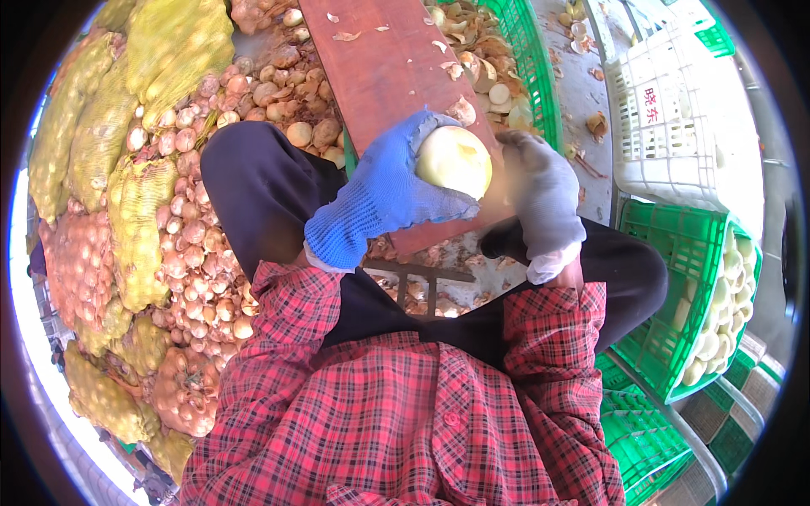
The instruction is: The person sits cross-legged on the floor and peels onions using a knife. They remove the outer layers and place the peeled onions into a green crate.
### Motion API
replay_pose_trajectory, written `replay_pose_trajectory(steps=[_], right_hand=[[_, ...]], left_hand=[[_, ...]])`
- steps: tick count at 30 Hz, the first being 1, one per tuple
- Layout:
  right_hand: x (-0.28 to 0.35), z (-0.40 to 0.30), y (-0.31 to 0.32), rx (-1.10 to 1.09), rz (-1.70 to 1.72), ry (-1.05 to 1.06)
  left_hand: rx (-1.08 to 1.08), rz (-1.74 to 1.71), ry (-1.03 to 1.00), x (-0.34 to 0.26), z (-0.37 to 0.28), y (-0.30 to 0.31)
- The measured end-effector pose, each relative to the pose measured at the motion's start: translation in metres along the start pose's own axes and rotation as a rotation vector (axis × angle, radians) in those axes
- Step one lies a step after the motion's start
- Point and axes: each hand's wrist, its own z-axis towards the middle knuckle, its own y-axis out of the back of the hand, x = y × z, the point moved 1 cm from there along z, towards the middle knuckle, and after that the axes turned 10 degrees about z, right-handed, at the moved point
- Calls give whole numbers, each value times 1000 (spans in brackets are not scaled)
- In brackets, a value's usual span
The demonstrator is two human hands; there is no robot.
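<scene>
A large, mostly peeled onion [454,162], pale and glossy, rests in my left hand [386,183], which wears a blue knit glove. The thumb lies along its lower side and the fingers wrap its upper left. Just right of the onion is my right hand [541,183] in a grey glove, apart from it and blurred by motion. Its fingers curl inward, and whether they grip anything is hidden. Beneath both hands runs a reddish-brown board [386,69], with a piece of onion skin [462,111] lying on it beyond the held onion.
Unpeeled onions [196,253] heap at left beside filled yellow mesh sacks [95,126]. Past the board stands a green crate [531,57] with skins and peeled onion. At right are a white crate [658,126] bearing writing and a green crate [671,303] of peeled onions.
</scene>
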Motion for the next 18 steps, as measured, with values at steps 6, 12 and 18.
replay_pose_trajectory(steps=[6, 12, 18], right_hand=[[24, -12, 4, -101, 738, -40], [36, -12, -9, -199, 584, 116], [7, 7, -5, -433, 67, 102]], left_hand=[[-81, 193, 68, 0, 5, 2], [-132, 312, 66, 0, 5, -8], [-12, 74, -58, 1, 4, -11]])
